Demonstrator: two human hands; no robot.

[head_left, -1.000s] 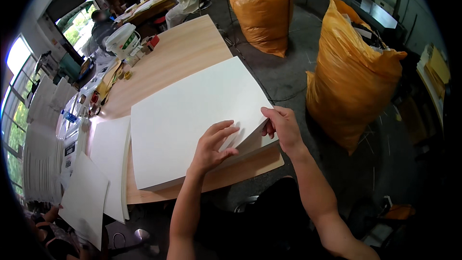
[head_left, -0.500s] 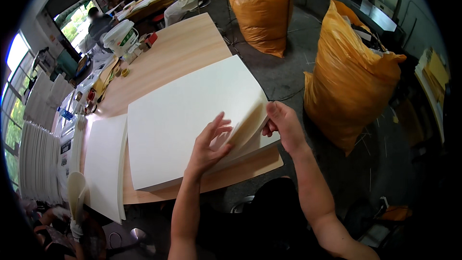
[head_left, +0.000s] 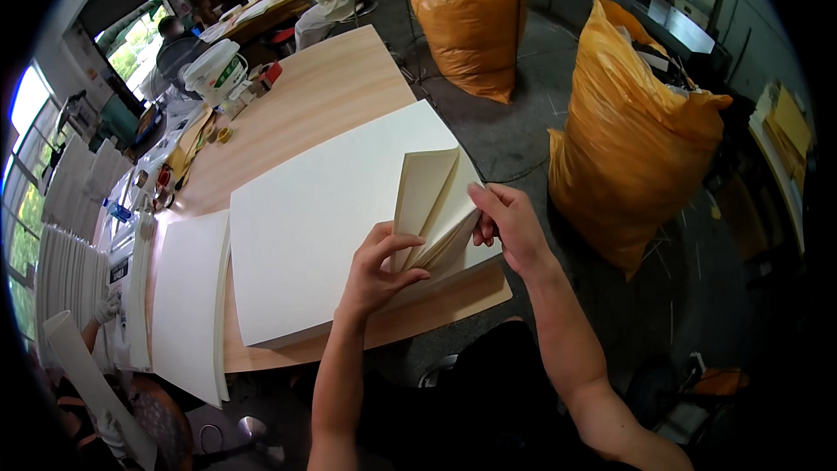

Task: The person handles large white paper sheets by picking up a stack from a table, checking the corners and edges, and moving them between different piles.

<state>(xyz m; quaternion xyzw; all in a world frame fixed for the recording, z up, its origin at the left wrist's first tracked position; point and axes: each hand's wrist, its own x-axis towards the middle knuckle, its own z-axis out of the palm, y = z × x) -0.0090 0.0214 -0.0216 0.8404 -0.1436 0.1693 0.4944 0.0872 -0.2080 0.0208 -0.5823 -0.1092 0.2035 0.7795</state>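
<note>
A thick stack of large white sheets (head_left: pixel 314 209) lies on the wooden table in front of me. At its near right corner several sheets are bent up and fanned apart, one folded-back sheet corner (head_left: pixel 424 181) standing highest. My left hand (head_left: pixel 377 269) pinches the bent sheets, thumb on the near side and fingers behind. My right hand (head_left: pixel 513 228) grips the sheets' edge at the right, thumb on top and fingers curled under. How many sheets each hand holds is not visible.
A lower pile of white sheets (head_left: pixel 187 288) lies to the left. There a co-worker's gloved hands handle a curled sheet (head_left: pixel 96 384). Orange sacks (head_left: pixel 636 139) stand on the floor at right. A white bucket (head_left: pixel 214 74) and tape rolls (head_left: pixel 224 135) sit farther along the wooden table (head_left: pixel 305 87).
The sheet corner has flipped up and the bent sheets have fanned apart between my hands. My left fingers have closed on them. The co-worker's curled sheet has swung left and lower.
</note>
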